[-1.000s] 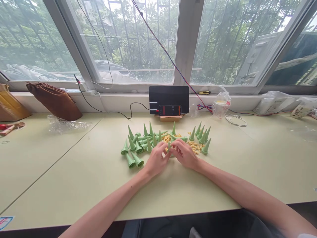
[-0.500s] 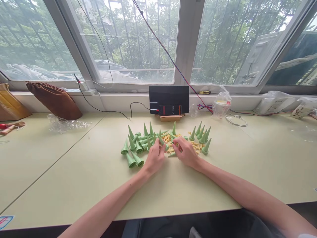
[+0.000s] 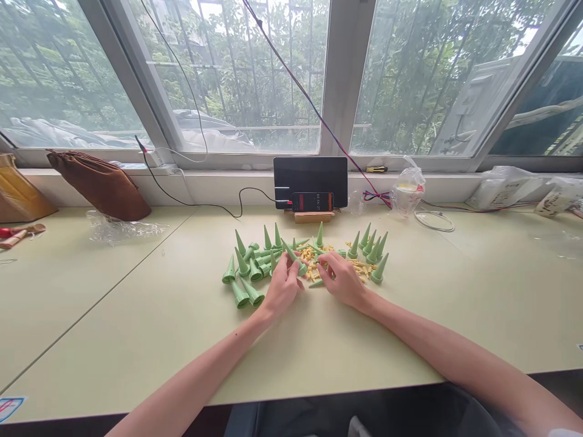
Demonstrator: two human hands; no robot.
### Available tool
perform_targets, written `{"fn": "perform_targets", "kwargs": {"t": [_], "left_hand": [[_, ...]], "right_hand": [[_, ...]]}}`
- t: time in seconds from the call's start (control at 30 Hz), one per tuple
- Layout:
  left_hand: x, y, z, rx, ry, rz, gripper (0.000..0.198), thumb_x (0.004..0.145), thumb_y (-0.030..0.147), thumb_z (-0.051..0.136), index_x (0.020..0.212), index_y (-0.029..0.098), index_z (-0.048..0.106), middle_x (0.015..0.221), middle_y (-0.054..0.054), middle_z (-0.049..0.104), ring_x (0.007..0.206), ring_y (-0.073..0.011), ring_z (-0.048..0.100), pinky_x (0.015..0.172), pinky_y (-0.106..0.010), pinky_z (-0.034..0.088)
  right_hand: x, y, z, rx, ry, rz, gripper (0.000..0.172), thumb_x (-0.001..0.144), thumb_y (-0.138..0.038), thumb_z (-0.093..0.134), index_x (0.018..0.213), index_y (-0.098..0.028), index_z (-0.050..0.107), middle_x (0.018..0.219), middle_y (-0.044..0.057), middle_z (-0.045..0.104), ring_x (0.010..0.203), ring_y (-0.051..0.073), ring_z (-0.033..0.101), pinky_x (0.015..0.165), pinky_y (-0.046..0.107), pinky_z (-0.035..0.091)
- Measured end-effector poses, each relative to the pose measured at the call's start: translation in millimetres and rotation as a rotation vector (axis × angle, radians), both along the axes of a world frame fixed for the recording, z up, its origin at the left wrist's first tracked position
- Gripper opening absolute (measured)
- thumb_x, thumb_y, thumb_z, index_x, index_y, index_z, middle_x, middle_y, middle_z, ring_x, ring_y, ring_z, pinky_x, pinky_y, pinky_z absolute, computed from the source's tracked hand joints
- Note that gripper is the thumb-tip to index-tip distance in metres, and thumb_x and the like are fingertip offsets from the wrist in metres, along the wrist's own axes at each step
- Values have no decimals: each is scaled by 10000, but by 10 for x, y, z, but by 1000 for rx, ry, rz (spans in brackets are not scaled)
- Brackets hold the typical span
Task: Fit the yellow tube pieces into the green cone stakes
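Observation:
My left hand grips a green plastic cone spike, its point tilted up and left, its wide end toward my right hand. My right hand is closed with fingertips pinched together just right of that wide end; what they hold is too small to name. Around and behind both hands lie small yellow plastic pieces in a loose pile. Several green cones lie or stand at the left, some with the threaded wide end showing. More green cones stand upright at the right.
A phone leans on a dark tablet at the back. Behind left sits a brown drawstring bag with clear plastic wrap before it. A bagged cup and a coiled white cable are at the back right.
My left hand has turned the green cone a little, its point swinging up and left and its wide end showing more. My right hand has stayed nearly still.

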State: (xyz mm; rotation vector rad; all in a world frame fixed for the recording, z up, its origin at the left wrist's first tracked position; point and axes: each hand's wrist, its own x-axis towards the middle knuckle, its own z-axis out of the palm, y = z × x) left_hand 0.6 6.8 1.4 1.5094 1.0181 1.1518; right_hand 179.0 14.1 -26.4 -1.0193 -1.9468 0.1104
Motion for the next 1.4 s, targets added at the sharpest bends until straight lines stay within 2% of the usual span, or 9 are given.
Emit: {"fn": "perform_targets", "kwargs": {"t": [0.17,0.23,0.33,0.43,0.53,0.8,1.0,1.23,1.4], "left_hand": [[1,4,-4,-32,-61,-53,310,941,430,452,1142,195,440,1082,-93,622,779,-163,646,570,-280,573],[3,4,-6,-43,-91,-91,322,938,428,468,1157,193,445,1089,-98,622,800,-169,652,588,-283,583],[6,0,-6,-58,-120,-129,349,933,428,490,1190,193,464,1112,-97,617,804,-169,658,623,-300,595],[11,-8,5,-83,-136,-147,363,922,426,518,1195,188,496,1140,-96,610,820,-171,663,679,-327,605],[16,-18,19,-101,-158,-172,364,913,428,538,1183,185,526,1122,-89,616,842,-178,666,733,-348,604],[23,-16,7,-87,-146,-176,351,918,475,519,1071,167,591,806,-15,566,787,-160,616,747,-341,603],[29,-39,51,-59,-87,-127,330,887,488,560,888,159,589,871,-19,543,814,-150,582,706,-286,593],[-3,-30,35,-16,-3,-81,288,855,443,622,827,157,610,844,-27,593,801,-166,607,725,-287,565],[-11,-22,20,-44,-42,-98,292,886,436,579,959,161,644,965,-57,648,899,-193,622,787,-313,557]], "right_hand": [[-15,-35,28,16,12,17,82,949,-251,506,966,-200,567,862,44,609,594,125,527,535,255,425],[-27,-58,56,32,-9,43,87,931,-270,547,981,-205,577,844,45,604,701,162,570,619,281,466],[-45,-82,91,41,-38,105,183,901,-275,606,1072,-214,583,965,71,622,874,207,598,763,339,501],[-54,-86,97,31,-49,125,232,888,-269,631,1107,-212,579,1017,83,616,928,218,598,796,357,509],[-52,-80,79,17,-69,127,225,886,-273,639,1094,-208,583,980,80,605,879,210,597,750,346,515],[-46,-60,30,74,-81,147,177,894,-280,634,1041,-204,570,890,58,576,767,175,569,696,316,497],[-53,-49,33,173,-102,122,161,886,-310,641,974,-194,572,806,39,548,716,168,510,661,300,457],[-56,-55,46,211,-107,113,177,891,-345,645,918,-193,559,785,36,544,713,166,494,659,291,442],[-43,-63,45,184,-92,106,220,892,-396,644,898,-194,557,784,37,547,721,169,505,668,293,444]]}}
